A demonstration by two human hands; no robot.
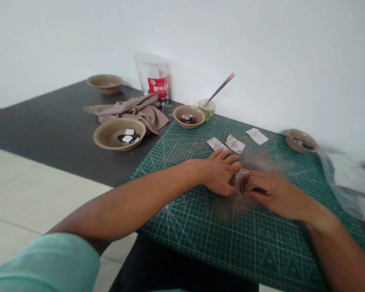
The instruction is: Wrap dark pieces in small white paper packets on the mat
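My left hand (221, 172) lies palm down on the green cutting mat (176, 227), fingers spread, touching the edge of a small whitish, brown-smudged piece (241, 175). Against the other side of that piece, my right hand (266, 188) is closed in a pinch; what its fingertips hold is hidden. Brown powder or smears mark the mat around both hands. Just beyond my left fingertips are two more smudged pieces, one on the left (216, 144) and one on the right (235, 144). A cleaner white rectangular piece (257, 136) lies farther back.
Tan bowls stand at the left (101, 140), back left (94, 84), centre back (178, 117) and right (292, 142). A crumpled brown cloth (130, 108) lies before a clear labelled container (152, 73). A green glass cup (209, 110) holds sticks. Clear plastic (346, 182) covers the mat's right edge.
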